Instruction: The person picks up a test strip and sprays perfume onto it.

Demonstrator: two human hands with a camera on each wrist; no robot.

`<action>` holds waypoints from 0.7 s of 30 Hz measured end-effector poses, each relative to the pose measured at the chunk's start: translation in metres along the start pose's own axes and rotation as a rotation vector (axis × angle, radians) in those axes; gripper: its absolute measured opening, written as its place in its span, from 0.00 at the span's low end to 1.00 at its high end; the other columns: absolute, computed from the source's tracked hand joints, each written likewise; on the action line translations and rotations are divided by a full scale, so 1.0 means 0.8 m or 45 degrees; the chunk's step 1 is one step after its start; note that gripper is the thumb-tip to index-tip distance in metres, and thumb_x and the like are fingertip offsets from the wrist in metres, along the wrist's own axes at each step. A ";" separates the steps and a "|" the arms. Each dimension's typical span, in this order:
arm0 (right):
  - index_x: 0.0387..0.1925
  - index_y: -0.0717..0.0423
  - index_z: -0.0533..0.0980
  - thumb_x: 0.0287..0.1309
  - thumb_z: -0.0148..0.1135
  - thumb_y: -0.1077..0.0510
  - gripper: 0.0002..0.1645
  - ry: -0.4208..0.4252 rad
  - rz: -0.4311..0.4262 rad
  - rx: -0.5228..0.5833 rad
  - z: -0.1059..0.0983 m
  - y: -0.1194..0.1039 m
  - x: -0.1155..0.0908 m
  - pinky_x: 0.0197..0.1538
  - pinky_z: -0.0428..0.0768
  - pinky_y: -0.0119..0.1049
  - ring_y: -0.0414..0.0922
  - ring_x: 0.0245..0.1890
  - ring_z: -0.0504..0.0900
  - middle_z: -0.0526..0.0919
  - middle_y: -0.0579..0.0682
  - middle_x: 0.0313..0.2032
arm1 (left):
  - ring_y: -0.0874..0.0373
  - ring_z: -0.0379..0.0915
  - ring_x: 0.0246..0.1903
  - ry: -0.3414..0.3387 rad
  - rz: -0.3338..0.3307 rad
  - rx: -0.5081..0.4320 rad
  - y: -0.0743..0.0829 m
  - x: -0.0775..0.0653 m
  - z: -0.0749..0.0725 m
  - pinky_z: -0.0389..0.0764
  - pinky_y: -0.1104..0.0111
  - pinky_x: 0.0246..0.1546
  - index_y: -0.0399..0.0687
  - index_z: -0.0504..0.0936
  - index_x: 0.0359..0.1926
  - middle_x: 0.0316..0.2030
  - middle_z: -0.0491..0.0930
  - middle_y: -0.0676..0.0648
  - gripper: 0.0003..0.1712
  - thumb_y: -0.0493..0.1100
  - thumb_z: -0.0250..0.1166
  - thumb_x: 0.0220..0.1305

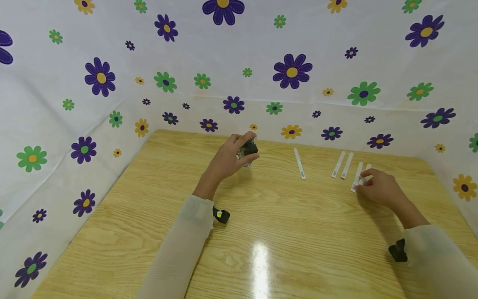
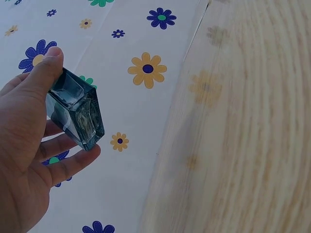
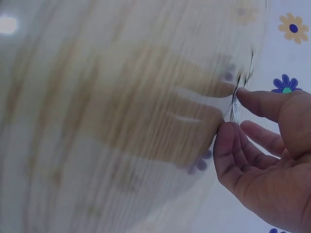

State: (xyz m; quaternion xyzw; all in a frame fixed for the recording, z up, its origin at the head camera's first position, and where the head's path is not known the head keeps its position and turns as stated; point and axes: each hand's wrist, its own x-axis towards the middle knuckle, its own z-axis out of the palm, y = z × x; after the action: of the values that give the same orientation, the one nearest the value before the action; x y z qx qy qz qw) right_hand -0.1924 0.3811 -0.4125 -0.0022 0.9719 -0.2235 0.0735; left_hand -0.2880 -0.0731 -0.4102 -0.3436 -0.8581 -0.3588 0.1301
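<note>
My left hand (image 1: pixel 228 157) holds a glass perfume bottle (image 2: pixel 77 109) with clear bluish, faceted sides, tilted above the back of the table. Its dark cap (image 1: pixel 251 147) shows between thumb and fingers in the head view. At the right, my right hand (image 1: pixel 381 189) is low over the wood, thumb and forefinger pinching a white paper strip (image 3: pixel 235 106) at its printed end. Those fingers partly cover it. Just left of them lies another white strip (image 1: pixel 356 177).
Two more strips, a left one (image 1: pixel 338 164) and a right one (image 1: pixel 347 165), lie side by side left of the right hand. A single strip (image 1: pixel 299 163) lies nearer the middle. Behind the wooden table (image 1: pixel 284 224) hangs a flowered white cloth (image 1: pixel 261 50).
</note>
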 end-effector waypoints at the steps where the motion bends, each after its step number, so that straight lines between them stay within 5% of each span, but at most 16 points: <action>1: 0.60 0.80 0.67 0.66 0.66 0.54 0.35 -0.004 0.003 -0.001 -0.001 0.002 0.000 0.44 0.79 0.61 0.69 0.44 0.81 0.81 0.76 0.44 | 0.46 0.77 0.50 0.002 0.002 0.002 0.000 0.000 0.000 0.82 0.52 0.47 0.66 0.67 0.73 0.58 0.73 0.40 0.34 0.59 0.65 0.71; 11: 0.64 0.78 0.64 0.63 0.68 0.56 0.39 -0.033 0.027 0.087 -0.010 0.026 -0.001 0.45 0.80 0.58 0.66 0.43 0.82 0.82 0.75 0.47 | 0.46 0.76 0.50 -0.004 -0.007 0.002 -0.001 0.000 0.001 0.81 0.52 0.47 0.63 0.67 0.75 0.59 0.73 0.40 0.36 0.58 0.67 0.70; 16: 0.67 0.77 0.62 0.69 0.65 0.48 0.42 -0.047 0.047 0.124 -0.010 0.027 -0.003 0.43 0.82 0.56 0.70 0.47 0.81 0.78 0.79 0.52 | 0.45 0.76 0.51 -0.008 -0.018 -0.009 0.000 0.000 0.001 0.81 0.52 0.48 0.63 0.67 0.75 0.59 0.73 0.40 0.36 0.59 0.66 0.70; 21: 0.66 0.78 0.62 0.65 0.71 0.50 0.45 -0.023 0.057 0.177 -0.007 0.026 -0.004 0.37 0.81 0.43 0.57 0.39 0.84 0.82 0.71 0.45 | 0.46 0.76 0.50 -0.008 -0.004 -0.005 0.001 0.000 0.002 0.81 0.53 0.47 0.61 0.68 0.75 0.58 0.73 0.40 0.36 0.58 0.67 0.70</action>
State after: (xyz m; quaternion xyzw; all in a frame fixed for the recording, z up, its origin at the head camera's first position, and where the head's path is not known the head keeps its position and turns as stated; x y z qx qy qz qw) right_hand -0.1894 0.4024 -0.4166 0.0226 0.9532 -0.2886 0.0874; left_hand -0.2878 -0.0719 -0.4107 -0.3437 -0.8583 -0.3594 0.1263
